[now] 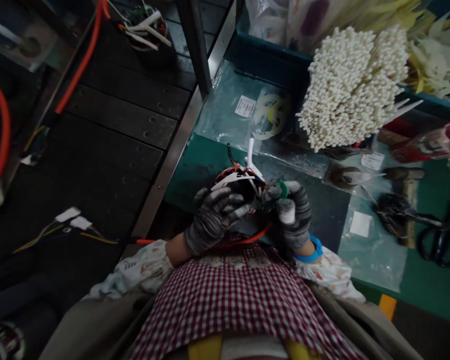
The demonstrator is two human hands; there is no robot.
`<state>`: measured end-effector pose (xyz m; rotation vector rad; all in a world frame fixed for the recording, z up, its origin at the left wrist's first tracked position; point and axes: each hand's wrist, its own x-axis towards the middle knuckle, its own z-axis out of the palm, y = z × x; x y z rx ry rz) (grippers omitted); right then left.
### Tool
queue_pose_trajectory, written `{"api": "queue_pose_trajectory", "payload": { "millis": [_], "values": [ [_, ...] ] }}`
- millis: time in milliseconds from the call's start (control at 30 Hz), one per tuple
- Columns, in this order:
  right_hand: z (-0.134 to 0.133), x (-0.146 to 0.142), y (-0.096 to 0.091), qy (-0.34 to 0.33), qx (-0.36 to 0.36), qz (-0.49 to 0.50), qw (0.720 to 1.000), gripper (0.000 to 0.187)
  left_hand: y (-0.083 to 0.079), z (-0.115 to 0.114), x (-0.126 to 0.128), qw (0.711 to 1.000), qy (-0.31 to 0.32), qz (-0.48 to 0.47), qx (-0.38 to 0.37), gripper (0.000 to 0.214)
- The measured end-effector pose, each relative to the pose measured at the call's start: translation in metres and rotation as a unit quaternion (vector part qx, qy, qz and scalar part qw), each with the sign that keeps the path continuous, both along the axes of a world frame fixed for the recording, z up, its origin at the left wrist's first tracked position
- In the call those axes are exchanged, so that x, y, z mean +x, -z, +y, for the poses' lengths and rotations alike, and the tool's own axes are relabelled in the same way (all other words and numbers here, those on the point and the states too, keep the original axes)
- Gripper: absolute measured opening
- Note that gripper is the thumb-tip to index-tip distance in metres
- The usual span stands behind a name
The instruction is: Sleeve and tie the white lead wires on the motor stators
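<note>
Both my hands wear grey knit gloves and meet just above my lap. My left hand (212, 217) curls its fingers around a round dark coil part (237, 181) with copper windings, white cable ties and coloured wires. My right hand (293, 212) grips the same part from the right, pinching near a small green piece (283, 188). An orange wire (255, 237) hangs from the part below my hands. A white cable tie (250, 152) sticks up from its top.
A large bundle of white cable ties (350, 85) stands at the back right on the green bench (427, 285). Black scissors (438, 242) and clear plastic bags (243, 107) lie on it. A dark conveyor (123, 115) runs on the left, carrying another wired part (146, 25).
</note>
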<state>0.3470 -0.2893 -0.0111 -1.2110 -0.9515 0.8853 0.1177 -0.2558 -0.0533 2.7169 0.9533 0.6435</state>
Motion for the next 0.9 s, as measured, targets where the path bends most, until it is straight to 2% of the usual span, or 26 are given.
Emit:
{"api": "queue_pose_trajectory", "payload": {
  "millis": [67,100,167,233,300,367,433,500,533,567,600,667,733,767,833,900],
  "values": [
    [-0.003,0.001,-0.006,-0.045,0.036,-0.101,0.993,0.018,0.007,-0.009,-0.001,0.999,-0.031,-0.003,0.022,0.047],
    [-0.003,-0.001,-0.008,-0.066,0.061,-0.163,0.983,0.018,0.009,-0.011,-0.001,0.999,-0.027,-0.01,0.034,0.046],
    [0.001,-0.007,-0.009,-0.103,0.076,-0.291,0.948,0.023,0.012,-0.009,-0.005,0.997,0.012,-0.038,0.06,0.038],
    [0.006,-0.017,-0.007,-0.121,0.035,-0.397,0.909,0.027,0.009,-0.001,-0.012,0.992,0.069,-0.085,0.062,0.029],
    [0.008,-0.026,-0.003,-0.135,-0.024,-0.456,0.879,0.031,-0.002,0.011,-0.021,0.983,0.121,-0.142,-0.005,0.022],
    [0.008,-0.031,-0.001,-0.143,-0.033,-0.498,0.855,0.033,-0.016,0.024,-0.031,0.965,0.146,-0.191,-0.106,0.021],
    [0.008,-0.03,-0.001,-0.16,0.001,-0.558,0.814,0.033,-0.03,0.038,-0.038,0.95,0.112,-0.232,-0.176,0.026],
    [0.01,-0.025,-0.004,-0.175,0.038,-0.613,0.77,0.031,-0.037,0.058,-0.038,0.941,0.021,-0.255,-0.22,0.038],
    [0.011,-0.023,-0.005,-0.185,0.052,-0.624,0.757,0.03,-0.038,0.068,-0.035,0.936,-0.017,-0.248,-0.251,0.048],
    [0.012,-0.02,-0.007,-0.193,0.06,-0.624,0.755,0.029,-0.037,0.079,-0.031,0.929,-0.037,-0.228,-0.291,0.062],
    [0.012,-0.018,-0.008,-0.197,0.063,-0.62,0.757,0.029,-0.036,0.088,-0.025,0.922,-0.022,-0.19,-0.336,0.075],
    [0.006,-0.018,-0.007,-0.186,0.071,-0.614,0.764,0.026,-0.031,0.098,-0.014,0.888,0.07,-0.139,-0.432,0.092],
    [-0.006,-0.02,-0.002,-0.153,0.08,-0.601,0.781,0.023,-0.028,0.093,-0.006,0.847,0.146,-0.138,-0.492,0.099],
    [-0.014,-0.022,0.002,-0.133,0.089,-0.584,0.796,0.023,-0.028,0.086,-0.004,0.837,0.162,-0.148,-0.501,0.098],
    [-0.029,-0.025,0.011,-0.094,0.105,-0.538,0.831,0.024,-0.03,0.07,-0.004,0.849,0.169,-0.153,-0.477,0.094],
    [-0.038,-0.026,0.021,-0.065,0.107,-0.499,0.857,0.028,-0.033,0.058,-0.006,0.881,0.159,-0.14,-0.424,0.094]
  ]
}}
